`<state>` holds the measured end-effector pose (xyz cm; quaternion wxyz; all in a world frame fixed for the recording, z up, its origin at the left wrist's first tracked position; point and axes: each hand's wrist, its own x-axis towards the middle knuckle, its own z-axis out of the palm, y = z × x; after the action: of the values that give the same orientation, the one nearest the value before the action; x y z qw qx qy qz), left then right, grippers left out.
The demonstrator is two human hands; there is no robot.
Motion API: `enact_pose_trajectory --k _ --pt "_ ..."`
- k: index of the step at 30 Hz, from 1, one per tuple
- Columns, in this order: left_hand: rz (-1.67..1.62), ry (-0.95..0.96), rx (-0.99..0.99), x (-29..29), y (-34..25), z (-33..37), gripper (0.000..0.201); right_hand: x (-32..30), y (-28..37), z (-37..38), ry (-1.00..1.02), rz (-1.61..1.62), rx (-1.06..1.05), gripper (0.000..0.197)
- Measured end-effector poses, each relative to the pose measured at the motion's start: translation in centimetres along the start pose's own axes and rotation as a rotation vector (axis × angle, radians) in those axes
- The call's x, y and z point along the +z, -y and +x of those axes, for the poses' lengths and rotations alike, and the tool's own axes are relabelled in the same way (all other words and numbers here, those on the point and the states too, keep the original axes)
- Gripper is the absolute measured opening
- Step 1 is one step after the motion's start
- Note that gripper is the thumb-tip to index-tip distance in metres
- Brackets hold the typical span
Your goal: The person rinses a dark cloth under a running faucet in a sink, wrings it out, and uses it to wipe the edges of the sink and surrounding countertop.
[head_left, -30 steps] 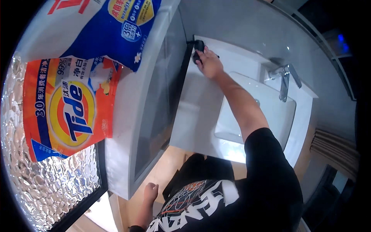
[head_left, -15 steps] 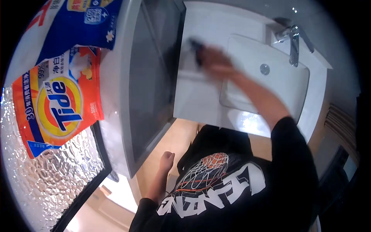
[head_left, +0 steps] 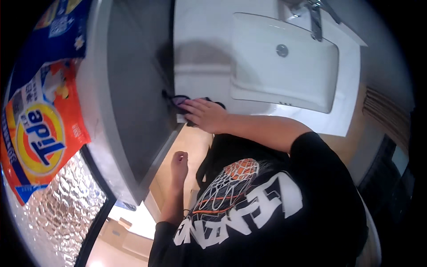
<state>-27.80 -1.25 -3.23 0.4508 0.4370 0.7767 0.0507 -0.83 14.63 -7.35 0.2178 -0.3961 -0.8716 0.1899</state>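
My right hand [head_left: 206, 115] lies over a crumpled dark cloth [head_left: 192, 102] at the near left corner of the white countertop [head_left: 202, 82]. Its fingers stretch leftward, pressing the cloth onto the surface. Part of the cloth sticks out past the fingertips, up against the grey side panel [head_left: 138, 80]; the rest is hidden under the palm. Lower down, my left hand [head_left: 179, 161] hangs in front of me below the counter, fingers curled in and nothing visible in them.
A white basin [head_left: 284, 75] with a chrome tap [head_left: 316, 22] is set into the counter on the right. Left of the grey panel, an orange detergent bag [head_left: 44, 133] and a blue bag [head_left: 55, 40] rest beside it. Rippled glass [head_left: 66, 213] shows at lower left.
My right hand has brought the dark cloth from beside the basin toward me, to the counter's near left corner. The view has shifted, while my left hand stays low and curled.
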Motion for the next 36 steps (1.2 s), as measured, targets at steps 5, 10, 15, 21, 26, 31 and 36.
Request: enact_pose_trajectory --k 5,10,15,21,26,31,36 --pt "0.084 0.057 0.068 -1.4 -6.1 -0.3 0.016 -1.9 -12.0 5.5 -0.168 -0.138 0.053 0.039" --pt "0.124 0.051 0.306 -2.4 -4.9 -0.3 0.013 -6.1 -23.8 10.4 -0.229 -0.337 0.293 0.051" --pt "0.299 0.037 0.514 -1.8 -7.9 1.6 0.032 -6.0 -11.5 7.4 0.156 -0.093 0.409 0.05" --pt "0.415 -0.171 0.724 2.6 -15.3 4.9 0.077 -1.0 -0.2 -5.4 -0.181 -0.013 0.231 0.056" --pt "0.697 -0.16 0.786 6.8 -17.1 6.3 0.09 -7.0 -1.7 -15.8 0.027 0.024 0.549 0.056" --pt "0.748 -0.211 0.703 10.1 -18.2 5.1 0.089 -14.4 -8.5 -35.9 -0.075 -0.2 0.907 0.054" --pt "0.748 -0.323 0.7 13.6 -18.8 2.9 0.086 -20.7 -14.1 -50.6 -0.231 -0.374 0.997 0.061"
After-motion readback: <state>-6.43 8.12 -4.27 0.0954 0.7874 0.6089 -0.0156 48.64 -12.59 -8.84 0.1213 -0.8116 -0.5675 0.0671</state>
